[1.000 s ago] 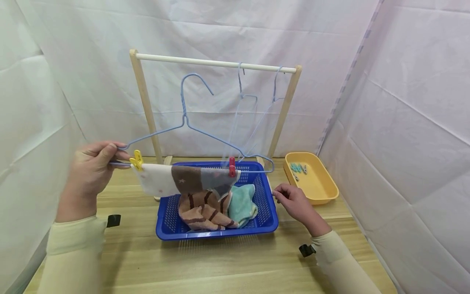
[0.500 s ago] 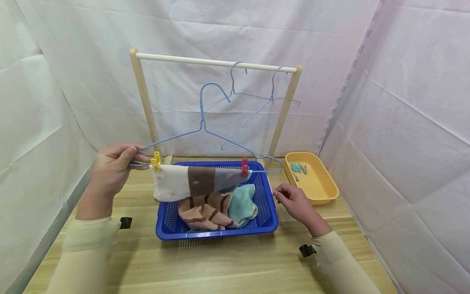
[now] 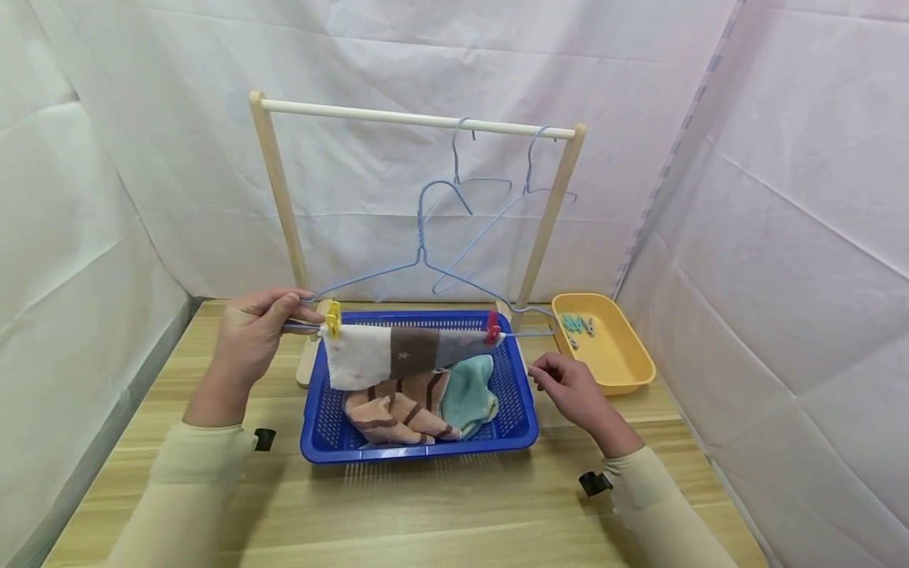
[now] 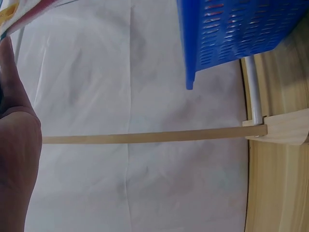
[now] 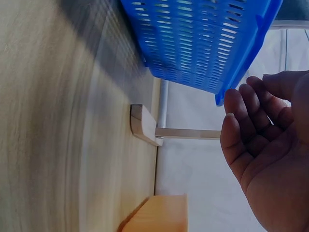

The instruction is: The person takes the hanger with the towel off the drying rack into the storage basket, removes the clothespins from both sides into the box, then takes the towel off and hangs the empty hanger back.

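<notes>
My left hand [image 3: 252, 331] pinches the left end of a blue wire clothes hanger [image 3: 383, 273], holding it over the blue basket [image 3: 525, 439]. A small towel [image 3: 415, 354] in white, brown and grey hangs from the hanger's lower bar. It is fastened by a yellow clothespin [image 3: 333, 319] on the left and a red clothespin [image 3: 493, 326] on the right. My right hand [image 3: 568, 392] hovers beside the basket's right rim with fingers loosely curled; the right wrist view shows nothing in its palm. Inside the basket lie a brown striped towel [image 3: 405, 414] and a teal cloth [image 3: 468, 390].
Behind the basket stands a drying rack with a white rail [image 3: 369, 117] and wooden posts [image 3: 551, 229]. Two more blue hangers hang near the rail's right end. A yellow tray [image 3: 611, 347] holding several clothespins [image 3: 577, 324] sits to the right on the wooden table [image 3: 398, 521].
My left hand has carried the hanger and its clipped towel rightward and slightly down. The hangers on the rail have swung. My right hand has stayed in place.
</notes>
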Tool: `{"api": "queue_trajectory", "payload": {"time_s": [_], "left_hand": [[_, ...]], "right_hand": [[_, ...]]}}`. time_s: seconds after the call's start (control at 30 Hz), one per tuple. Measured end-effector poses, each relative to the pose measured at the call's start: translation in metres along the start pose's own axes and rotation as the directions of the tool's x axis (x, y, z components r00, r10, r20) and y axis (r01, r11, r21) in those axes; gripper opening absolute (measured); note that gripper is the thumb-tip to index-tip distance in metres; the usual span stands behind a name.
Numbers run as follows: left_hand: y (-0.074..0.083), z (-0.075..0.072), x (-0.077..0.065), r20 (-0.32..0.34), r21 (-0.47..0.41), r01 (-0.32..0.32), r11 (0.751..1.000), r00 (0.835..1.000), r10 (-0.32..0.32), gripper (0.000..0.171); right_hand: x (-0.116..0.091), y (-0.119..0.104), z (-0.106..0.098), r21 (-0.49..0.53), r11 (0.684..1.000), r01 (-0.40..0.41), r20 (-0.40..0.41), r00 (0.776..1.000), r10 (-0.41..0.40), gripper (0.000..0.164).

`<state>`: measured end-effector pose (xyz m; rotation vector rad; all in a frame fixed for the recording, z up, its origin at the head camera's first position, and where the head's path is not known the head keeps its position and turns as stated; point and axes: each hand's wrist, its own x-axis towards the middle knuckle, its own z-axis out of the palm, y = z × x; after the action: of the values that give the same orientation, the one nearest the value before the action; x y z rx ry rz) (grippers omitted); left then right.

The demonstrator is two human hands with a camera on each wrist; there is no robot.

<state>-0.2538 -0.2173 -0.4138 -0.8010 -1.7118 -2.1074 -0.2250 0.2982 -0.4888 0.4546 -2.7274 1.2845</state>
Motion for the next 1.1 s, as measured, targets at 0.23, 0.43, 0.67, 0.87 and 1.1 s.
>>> {"api": "queue_trajectory", "payload": {"time_s": [0.23, 0.43, 0.67, 0.87, 1.1], "left_hand": [[-0.008, 0.006, -0.002, -0.009, 0.041, 0.006, 0.999, 1.0, -0.006, 0.024], [-0.016, 0.003, -0.003, 0.013, 0.086, -0.019, 0.996, 1.0, 0.018, 0.025], [-0.018, 0.005, -0.006, 0.002, 0.09, -0.018, 0.996, 1.0, 0.018, 0.024], [-0.019, 0.01, -0.009, -0.014, 0.084, 0.011, 0.996, 1.0, -0.01, 0.024], [-0.022, 0.014, -0.01, -0.035, 0.033, 0.003, 0.999, 0.999, -0.002, 0.023]], "right_hand": [[-0.003, -0.012, -0.004, 0.015, 1.0, 0.003, 0.001, 1.0, -0.003, 0.018], [-0.006, -0.023, -0.005, -0.003, 0.999, 0.039, 0.011, 0.999, -0.039, 0.016], [-0.01, -0.044, -0.011, -0.04, 0.992, 0.121, 0.014, 0.993, -0.12, 0.012], [-0.011, -0.064, -0.015, -0.116, 0.952, 0.284, -0.059, 0.955, -0.292, 0.011], [-0.007, -0.088, -0.016, -0.259, 0.874, 0.41, -0.196, 0.864, -0.463, 0.015]]}}
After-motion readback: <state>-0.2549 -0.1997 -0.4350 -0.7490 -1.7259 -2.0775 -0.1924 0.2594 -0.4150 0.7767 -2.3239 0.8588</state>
